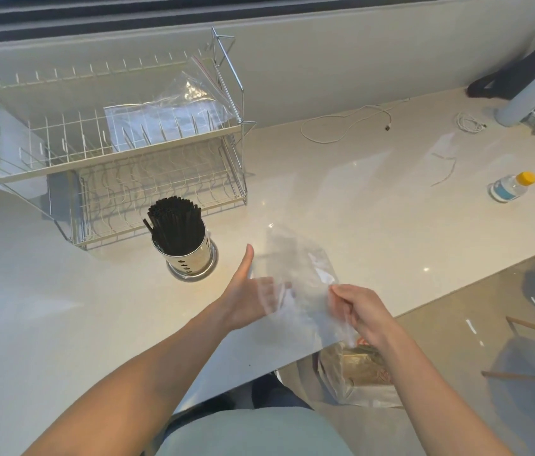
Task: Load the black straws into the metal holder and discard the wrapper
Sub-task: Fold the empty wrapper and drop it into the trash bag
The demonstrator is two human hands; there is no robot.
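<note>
one metal holder [190, 255] stands upright on the white tabletop [62, 307], left of centre, packed with a bundle of black straws [174, 225] too many to count, their tips fanning out above the rim. one clear wrapper [295, 278] is held up just right of the holder, near the tabletop's near edge, apart from the holder. two hands have it: the left hand [249, 291] lies behind the film with thumb raised and fingers seen through the plastic, which blurs them, so i cannot tell whether they clasp it; the right hand [361, 311] has its fingers curled, pinching the wrapper's right edge.

just behind the holder sits one two-tier wire dish rack [121, 149], and one clear zip bag [180, 106] lies in its upper tier. further right on the tabletop lie one loose white cable [341, 126], one small coiled cable [468, 123], one thin strip [445, 169], and one small bottle with a yellow cap [511, 186] on its side. at the far right stands one pale cylinder [532, 97] beside a dark object i cannot make out. below the near edge, under the right hand, sits one plastic bag [365, 373] on the floor.
</note>
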